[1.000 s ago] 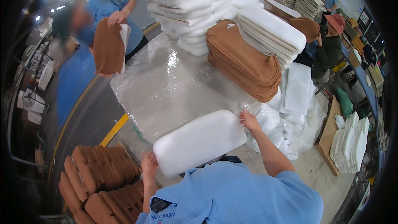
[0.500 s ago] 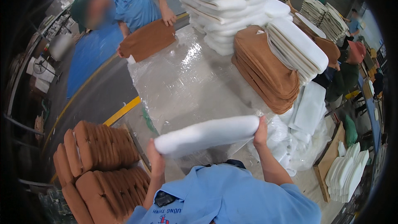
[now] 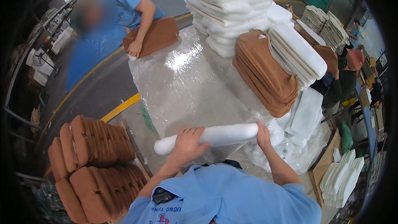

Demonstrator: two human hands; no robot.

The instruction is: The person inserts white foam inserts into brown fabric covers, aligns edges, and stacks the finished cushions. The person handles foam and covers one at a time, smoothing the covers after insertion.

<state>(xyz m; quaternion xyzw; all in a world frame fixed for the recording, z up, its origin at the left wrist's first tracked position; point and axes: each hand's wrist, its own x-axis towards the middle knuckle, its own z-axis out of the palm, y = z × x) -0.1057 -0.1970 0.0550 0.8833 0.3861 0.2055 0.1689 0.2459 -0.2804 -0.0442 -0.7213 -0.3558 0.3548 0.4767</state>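
A long white padding cushion (image 3: 230,134) with rounded ends lies crosswise in front of my chest, at the near edge of the table. My left hand (image 3: 188,143) curls over its top left of the middle, thumb pointing right along the near side. At the cushion's right end, my right hand (image 3: 263,136) grips the tip. Beyond it spreads the plastic-covered table (image 3: 178,89). To the right on that table are a pile of brown fabric covers (image 3: 263,72) and a row of folded white pads (image 3: 296,54).
A tall stack of white padding (image 3: 228,10) stands at the far side. Brown cushions (image 3: 97,147) are piled at lower left. Across the table, a co-worker (image 3: 137,10) leans over a brown cushion (image 3: 159,36). Clear plastic bags (image 3: 290,149) bunch at right, near white pads (image 3: 342,178).
My left hand has moved from the cushion's left end onto its top, nearer the middle. The cushion looks narrower from above. The co-worker's arm now reaches over the brown cushion.
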